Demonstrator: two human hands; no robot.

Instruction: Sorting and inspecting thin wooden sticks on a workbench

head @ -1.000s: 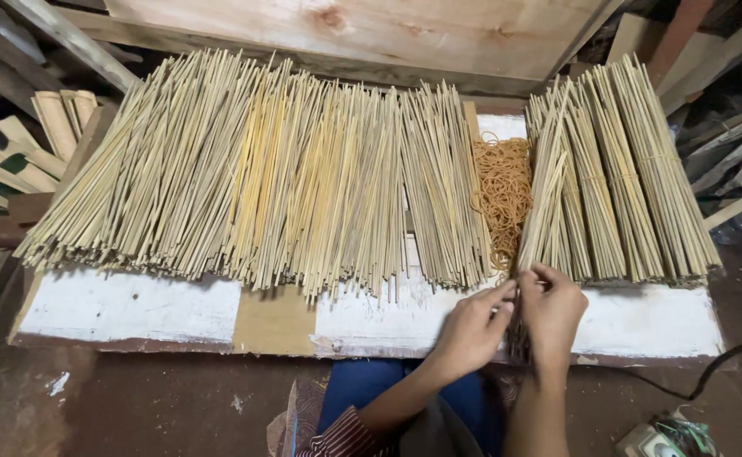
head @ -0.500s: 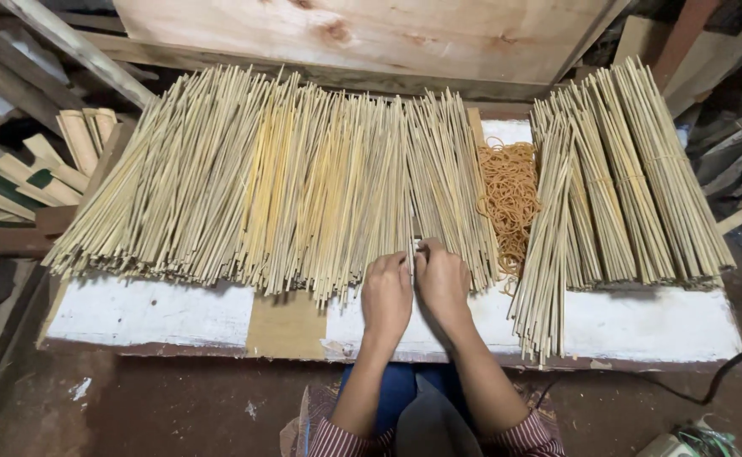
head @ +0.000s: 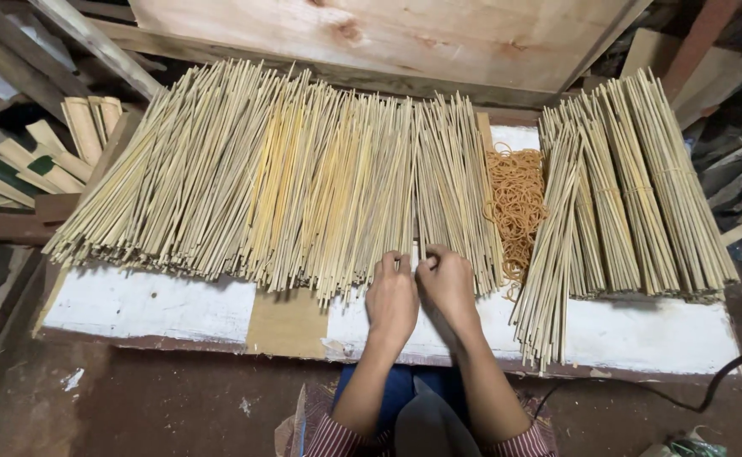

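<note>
Hands at the stick pile

Fingers of the left hand [head: 392, 300] and right hand [head: 447, 283] pinch a few thin sticks at the near edge of the loose bamboo stick pile [head: 278, 178], on the white board [head: 142, 300]. Rubber bands [head: 515, 199] lie just beside, before the tied bundles [head: 633, 186]. Pulling carelessly (the sticks overlap) could drag neighbours off the edge.
</note>
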